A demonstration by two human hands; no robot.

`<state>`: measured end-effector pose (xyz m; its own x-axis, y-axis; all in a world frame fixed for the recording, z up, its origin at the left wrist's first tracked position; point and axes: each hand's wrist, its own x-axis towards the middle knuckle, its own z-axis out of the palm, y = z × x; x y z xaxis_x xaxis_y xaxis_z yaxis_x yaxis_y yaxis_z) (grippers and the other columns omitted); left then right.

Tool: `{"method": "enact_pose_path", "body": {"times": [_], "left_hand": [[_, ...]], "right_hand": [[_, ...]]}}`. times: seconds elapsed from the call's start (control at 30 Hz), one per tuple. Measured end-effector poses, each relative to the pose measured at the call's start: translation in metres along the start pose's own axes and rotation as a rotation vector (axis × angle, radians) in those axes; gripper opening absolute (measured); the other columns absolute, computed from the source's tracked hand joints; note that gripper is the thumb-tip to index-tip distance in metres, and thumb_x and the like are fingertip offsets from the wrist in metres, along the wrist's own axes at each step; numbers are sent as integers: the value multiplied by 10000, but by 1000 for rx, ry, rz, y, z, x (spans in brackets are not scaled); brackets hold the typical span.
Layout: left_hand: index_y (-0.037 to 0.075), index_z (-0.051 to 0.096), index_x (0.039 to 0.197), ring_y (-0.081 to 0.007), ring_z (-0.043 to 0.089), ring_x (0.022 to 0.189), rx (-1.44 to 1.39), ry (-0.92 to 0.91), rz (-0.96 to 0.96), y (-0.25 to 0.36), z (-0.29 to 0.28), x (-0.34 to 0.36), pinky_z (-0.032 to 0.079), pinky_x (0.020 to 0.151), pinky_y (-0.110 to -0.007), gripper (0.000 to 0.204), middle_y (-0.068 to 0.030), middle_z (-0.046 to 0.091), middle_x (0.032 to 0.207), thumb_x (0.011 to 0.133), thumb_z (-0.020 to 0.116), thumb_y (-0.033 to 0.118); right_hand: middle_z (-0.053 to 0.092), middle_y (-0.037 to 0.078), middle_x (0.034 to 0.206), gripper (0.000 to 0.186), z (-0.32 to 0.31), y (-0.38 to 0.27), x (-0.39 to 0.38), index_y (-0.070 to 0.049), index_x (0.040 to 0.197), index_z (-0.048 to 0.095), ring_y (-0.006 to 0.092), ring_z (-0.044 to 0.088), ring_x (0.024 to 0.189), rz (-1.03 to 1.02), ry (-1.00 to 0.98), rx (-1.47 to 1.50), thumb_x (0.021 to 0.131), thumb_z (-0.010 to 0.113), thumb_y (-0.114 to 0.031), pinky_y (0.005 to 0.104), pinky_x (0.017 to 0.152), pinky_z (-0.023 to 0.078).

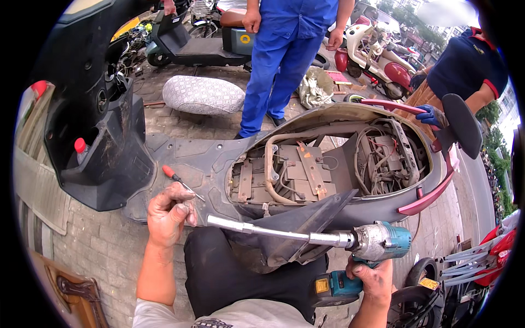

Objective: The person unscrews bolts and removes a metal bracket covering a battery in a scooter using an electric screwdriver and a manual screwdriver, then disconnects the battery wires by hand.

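Note:
My right hand grips a teal cordless impact wrench by its handle. A long silver socket extension runs from it leftward across my knees, its socket end close to my left hand. The left fingers are curled in a pinch; whatever they hold is too small to make out. Just beyond them, a screwdriver with a red handle lies on the scooter's dark footboard. Right of that, the scooter's open body shows batteries, a metal frame and loose wires. A loose dark side panel slants outward beneath the opening.
A person in blue workwear stands beyond the scooter. Another person's gloved hand is at its red rear rail. A patterned seat rests on the paving. Parked scooters stand behind; a red-capped bottle sits in the front pocket.

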<state>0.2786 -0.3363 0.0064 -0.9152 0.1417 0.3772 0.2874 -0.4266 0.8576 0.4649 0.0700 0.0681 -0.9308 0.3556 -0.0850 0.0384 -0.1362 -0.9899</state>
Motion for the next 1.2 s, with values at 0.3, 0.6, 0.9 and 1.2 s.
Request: {"method": "enact_pose_path", "body": {"times": [0.3, 0.6, 0.9, 1.2], "left_hand": [[94, 696, 1148, -105, 634, 741, 17, 630, -586, -146, -140, -50, 518, 648, -272, 111, 24, 673, 881, 1090, 680, 188], [22, 605, 1386, -147, 695, 892, 356, 821, -553, -181, -216, -16, 577, 726, -301, 354, -55, 709, 1060, 1088, 679, 198], [-13, 685, 1345, -184, 691, 1179, 508, 325, -6, 9, -77, 22, 536, 1024, -335, 311, -105, 729, 1278, 1097, 660, 172], [21, 691, 1342, -410, 683, 1260, 1478, -373, -505, -32, -53, 46, 523, 1094, -493, 601, -234, 747, 1278, 848, 806, 342]], "right_hand": [[594, 93, 900, 601, 68, -3, 22, 3, 1200, 564, 164, 557, 629, -152, -51, -10, 921, 898, -412, 317, 555, 470], [574, 66, 917, 358, 175, -24, 71, -23, 1155, 608, 141, 539, 730, 26, -135, 221, 1075, 733, -348, 313, 662, 477], [656, 40, 958, 391, 288, 49, 125, -34, 1121, 676, 169, 628, 857, 222, -61, 481, 1016, 813, -385, 348, 809, 523], [700, 33, 985, 225, 372, 182, 147, -87, 1099, 697, 184, 627, 900, 579, 27, 776, 977, 854, -191, 402, 832, 512]]}}
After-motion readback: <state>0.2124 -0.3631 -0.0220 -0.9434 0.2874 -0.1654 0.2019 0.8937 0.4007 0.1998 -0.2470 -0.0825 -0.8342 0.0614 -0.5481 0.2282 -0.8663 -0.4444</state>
